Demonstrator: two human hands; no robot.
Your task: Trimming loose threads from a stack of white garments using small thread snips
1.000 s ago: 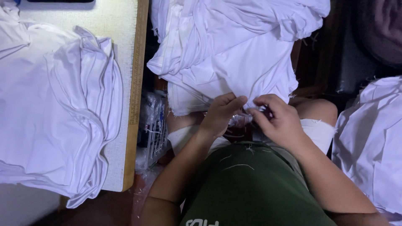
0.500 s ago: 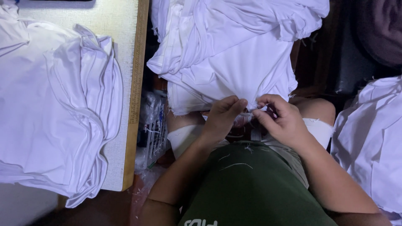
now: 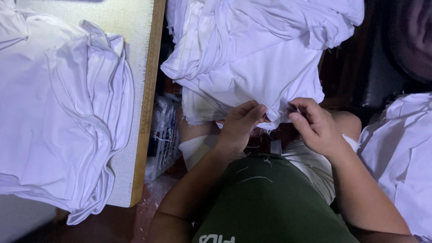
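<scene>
The left hand (image 3: 240,126) is closed in a pinch, thumb and fingertips gripping the lower edge of a white garment (image 3: 265,67) that hangs down from a heap on the person's lap; the right hand (image 3: 315,126) is curled shut just to the right of it, fingers pressed on the same hem, with something small and dark at the fingertips that is too tiny to make out. The cloth is soft, thin knit, matte and creased, its cut edge frayed with loose threads hanging between the two hands. The heap rises from the lap toward the far side in rumpled folds and covers most of the knees. Nearer, a dark green shirt (image 3: 270,202) has stray white threads lying on it, and pale shorts (image 3: 310,162) show at the thighs. To the left stands a pale speckled counter (image 3: 130,27) with a wooden edge that carries a ruler scale, and on it lies a flat stack of folded white garments (image 3: 58,117), smooth and layered, their edges drooping over the near end. Between counter and lap sits crinkled clear plastic wrapping (image 3: 164,135). At the right edge lies another pile of white cloth (image 3: 400,153), with a dark seat (image 3: 382,67) beyond it
</scene>
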